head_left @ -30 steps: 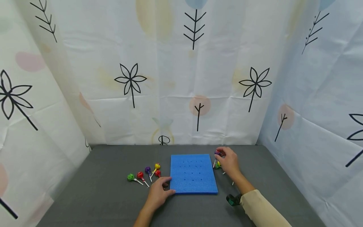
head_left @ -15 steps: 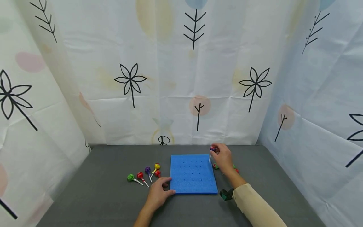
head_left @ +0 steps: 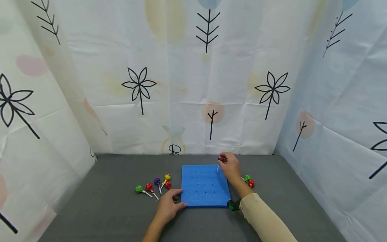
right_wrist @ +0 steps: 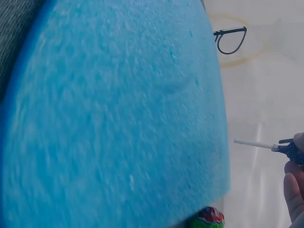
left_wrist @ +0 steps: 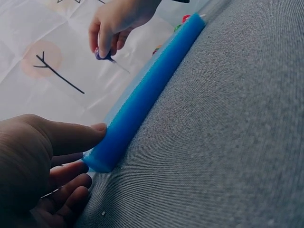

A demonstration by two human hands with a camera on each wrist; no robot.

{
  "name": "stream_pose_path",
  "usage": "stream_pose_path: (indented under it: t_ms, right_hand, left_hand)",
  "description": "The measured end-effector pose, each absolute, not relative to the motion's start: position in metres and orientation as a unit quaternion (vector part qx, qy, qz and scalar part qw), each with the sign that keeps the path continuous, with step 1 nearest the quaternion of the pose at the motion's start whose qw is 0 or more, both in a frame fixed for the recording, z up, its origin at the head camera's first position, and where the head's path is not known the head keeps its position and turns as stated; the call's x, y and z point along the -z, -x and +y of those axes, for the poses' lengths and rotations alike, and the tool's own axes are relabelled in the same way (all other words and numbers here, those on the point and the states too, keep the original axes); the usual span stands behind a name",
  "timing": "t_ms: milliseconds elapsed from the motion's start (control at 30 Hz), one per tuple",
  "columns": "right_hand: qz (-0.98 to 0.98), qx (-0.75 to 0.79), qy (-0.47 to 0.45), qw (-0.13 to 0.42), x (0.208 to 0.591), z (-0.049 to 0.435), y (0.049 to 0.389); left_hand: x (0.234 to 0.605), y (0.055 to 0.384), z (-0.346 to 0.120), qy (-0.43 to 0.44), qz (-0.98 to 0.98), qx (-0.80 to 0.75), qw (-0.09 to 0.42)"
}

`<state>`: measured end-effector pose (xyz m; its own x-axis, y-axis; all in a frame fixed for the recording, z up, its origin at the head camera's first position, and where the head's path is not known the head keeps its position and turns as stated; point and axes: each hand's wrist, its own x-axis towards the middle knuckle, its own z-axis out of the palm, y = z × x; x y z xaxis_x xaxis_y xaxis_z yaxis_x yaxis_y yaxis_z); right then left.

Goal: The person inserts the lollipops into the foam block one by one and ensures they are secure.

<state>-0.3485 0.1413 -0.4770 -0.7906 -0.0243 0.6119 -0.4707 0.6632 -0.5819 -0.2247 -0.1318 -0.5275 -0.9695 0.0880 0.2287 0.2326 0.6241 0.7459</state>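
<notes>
A blue foam board (head_left: 205,198) with rows of small holes lies flat on the grey table. My left hand (head_left: 168,205) holds its near left corner, thumb at the front edge and index finger at the left side. In the left wrist view the thumb (left_wrist: 80,137) touches the board's edge. Above the board's far right part, my right hand (head_left: 231,168) pinches a lollipop (head_left: 221,158) by its dark purple and red wrapped head. Its white stick points down, and the right wrist view shows the stick's tip (right_wrist: 237,141) apart from the foam.
Left of the board lie several lollipops: green (head_left: 139,189), red (head_left: 149,187), purple (head_left: 157,181), yellow (head_left: 167,177) and another red one (head_left: 168,185). To the right are a green lollipop (head_left: 247,177) and a red one (head_left: 251,183). A patterned white curtain (head_left: 181,127) encloses the table.
My right hand has carried the lollipop leftward from beside the board to above its far right part. The left hand and the board have stayed put.
</notes>
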Motion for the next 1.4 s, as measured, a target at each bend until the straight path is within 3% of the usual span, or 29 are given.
stream_pose_path:
  t_ms: [967, 1400]
  right_hand:
    - [-0.862, -0.354, -0.176, 0.315, 0.496, 0.133, 0.353]
    - [-0.879, -0.343, -0.174, 0.283, 0.495, 0.133, 0.348]
  left_hand:
    - [0.526, 0.224, -0.131, 0.078, -0.897, 0.427, 0.085]
    - [0.527, 0.223, -0.132, 0.079, -0.892, 0.437, 0.081]
